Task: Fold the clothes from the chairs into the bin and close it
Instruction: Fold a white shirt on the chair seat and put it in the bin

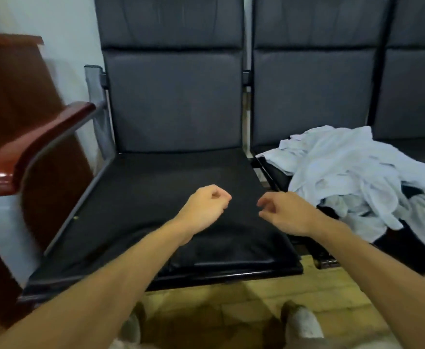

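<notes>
Over the black seat (156, 185), left hand (205, 209) and right hand (285, 212) curl empty beside heaped white clothes (344, 167).

The backrests (173, 96) of the chairs are showing a dark, plain charcoal grey, while the seat (140, 197) of the left one is reading as flat black with a glossy black front edge. The pile of clothes (344, 167) is looking mostly white with a pale bluish cast; black patches and a duller grey piece are peeking through it. The armrest (42, 137) is gleaming a deep reddish brown, matching the wooden panel (9, 84) behind it. The metal frame (98, 96) is appearing grey, the wall (67, 26) white, and the floor (332, 293) is showing a yellowish tan crossed by faint straight lines. The shoes (303, 323) are looking off-white.
</notes>
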Motion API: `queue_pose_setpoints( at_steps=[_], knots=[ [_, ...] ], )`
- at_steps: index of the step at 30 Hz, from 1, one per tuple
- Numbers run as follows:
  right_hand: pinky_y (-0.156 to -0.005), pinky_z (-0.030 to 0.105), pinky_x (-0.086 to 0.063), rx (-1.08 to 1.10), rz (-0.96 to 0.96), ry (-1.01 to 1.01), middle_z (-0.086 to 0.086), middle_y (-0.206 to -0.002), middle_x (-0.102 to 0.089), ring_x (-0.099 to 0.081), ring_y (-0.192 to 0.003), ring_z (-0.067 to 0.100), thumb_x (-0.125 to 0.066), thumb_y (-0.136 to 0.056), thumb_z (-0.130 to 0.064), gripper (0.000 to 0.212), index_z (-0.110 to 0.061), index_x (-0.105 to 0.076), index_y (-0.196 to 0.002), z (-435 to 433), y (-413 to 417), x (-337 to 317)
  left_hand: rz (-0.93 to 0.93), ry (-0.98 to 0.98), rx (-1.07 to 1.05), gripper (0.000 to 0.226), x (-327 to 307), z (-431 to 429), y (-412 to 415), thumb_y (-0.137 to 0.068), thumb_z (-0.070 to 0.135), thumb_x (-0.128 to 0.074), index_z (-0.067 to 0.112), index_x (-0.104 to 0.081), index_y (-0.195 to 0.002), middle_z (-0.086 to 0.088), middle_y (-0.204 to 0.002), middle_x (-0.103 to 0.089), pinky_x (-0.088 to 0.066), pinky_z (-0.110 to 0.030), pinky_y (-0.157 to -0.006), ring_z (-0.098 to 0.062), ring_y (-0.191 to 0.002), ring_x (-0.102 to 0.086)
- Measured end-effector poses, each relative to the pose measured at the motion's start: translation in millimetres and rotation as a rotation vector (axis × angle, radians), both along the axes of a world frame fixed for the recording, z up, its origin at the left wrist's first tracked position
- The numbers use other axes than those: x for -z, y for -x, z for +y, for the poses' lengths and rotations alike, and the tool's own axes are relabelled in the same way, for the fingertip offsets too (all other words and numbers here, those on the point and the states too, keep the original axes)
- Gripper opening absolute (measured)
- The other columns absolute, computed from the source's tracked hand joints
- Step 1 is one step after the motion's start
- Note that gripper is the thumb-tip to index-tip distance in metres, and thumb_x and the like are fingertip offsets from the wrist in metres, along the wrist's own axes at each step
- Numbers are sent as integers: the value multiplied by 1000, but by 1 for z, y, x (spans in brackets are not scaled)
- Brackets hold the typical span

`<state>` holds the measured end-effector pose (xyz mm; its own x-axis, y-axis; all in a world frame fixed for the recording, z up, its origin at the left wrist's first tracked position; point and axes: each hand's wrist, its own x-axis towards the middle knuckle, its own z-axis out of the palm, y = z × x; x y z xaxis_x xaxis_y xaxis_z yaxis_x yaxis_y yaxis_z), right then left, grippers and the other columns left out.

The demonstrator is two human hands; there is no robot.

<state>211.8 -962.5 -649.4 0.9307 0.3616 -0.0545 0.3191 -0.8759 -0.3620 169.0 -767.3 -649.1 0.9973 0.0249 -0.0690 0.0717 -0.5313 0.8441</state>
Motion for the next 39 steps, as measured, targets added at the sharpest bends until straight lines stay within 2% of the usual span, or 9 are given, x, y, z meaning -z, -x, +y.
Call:
queue_pose_setpoints(
  at_steps=[6, 9, 12, 17, 21, 26, 29, 35, 39],
  knots=[
    [-97, 39, -43, 306, -232, 50, 11, -128, -45, -43, -120, 30, -56, -92, -26, 38, -15, -53, -128, -46, -27, 12, -4, -57, 131, 19, 18, -41, -18, -98, 20, -47, 31, -62, -102, 11, -98, -63, -44, -13, -69, -4, -90, -61],
    [-104, 39, -34, 396, -127, 203, 13, -132, -30, -32, -122, 35, -57, -90, -39, 49, -22, -46, -135, -62, -36, 23, 34, -61, 166, 20, 22, -48, -22, -97, 20, -47, 30, -63, -104, 8, -98, -65, -46, -14, -71, -5, -89, -61],
    [-108, 39, -32, 414, 3, 226, 10, -134, -36, -37, -123, 35, -55, -91, -46, 45, -31, -51, -133, -67, -39, 33, 54, -17, 156, 21, 22, -50, -26, -96, 19, -47, 28, -64, -104, 5, -99, -66, -47, -16, -72, -9, -93, -63],
    [-101, 38, -38, 453, -160, 26, 0, -136, -50, -45, -121, 28, -51, -94, -25, 34, -21, -60, -127, -60, -35, 31, 48, 64, 103, 23, 22, -50, -23, -95, 12, -46, 25, -64, -101, 4, -99, -66, -42, -14, -68, -8, -94, -63],
    [-100, 38, -39, 406, -343, -285, 5, -131, -57, -50, -119, 29, -55, -91, -14, 31, -11, -64, -121, -48, -32, 23, 29, 125, 47, 25, 22, -41, -20, -97, 11, -44, 26, -64, -99, 4, -98, -67, -47, -20, -79, -7, -92, -64],
    [-84, 12, -33, 280, -438, -590, -7, -111, -60, -51, -105, 5, -54, -92, -9, 23, -13, -70, -108, -12, -24, -5, -21, 247, -13, 25, 16, -24, -14, -100, 17, -42, 25, -65, -101, 2, -98, -69, -50, -30, -92, -9, -91, -67],
    [-83, 8, -36, 136, -379, -755, -9, -104, -65, -56, -100, 3, -53, -93, -7, 23, -16, -74, -99, 16, -11, -22, -47, 436, -67, 26, 8, -13, -8, -103, 22, -39, 22, -63, -114, -1, -106, -69, -51, -32, -94, -13, -97, -68],
    [-83, 24, -47, -235, 9, -914, -3, -98, -69, -61, -95, 9, -54, -94, -18, 25, -16, -77, -85, 71, 25, -39, 3, 825, -25, 35, -7, 21, 10, -102, 38, -40, 21, -63, -122, -2, -116, -70, -49, -38, -97, -19, -110, -65],
    [-72, 23, -49, -214, 155, -1007, -1, -89, -68, -62, -83, 6, -52, -97, -19, 30, -8, -76, -82, 84, 33, -35, 17, 795, -106, 28, -5, 49, 17, -98, 21, -53, 8, -65, -119, -10, -114, -71, -51, -37, -94, -22, -105, -68]
  ],
)
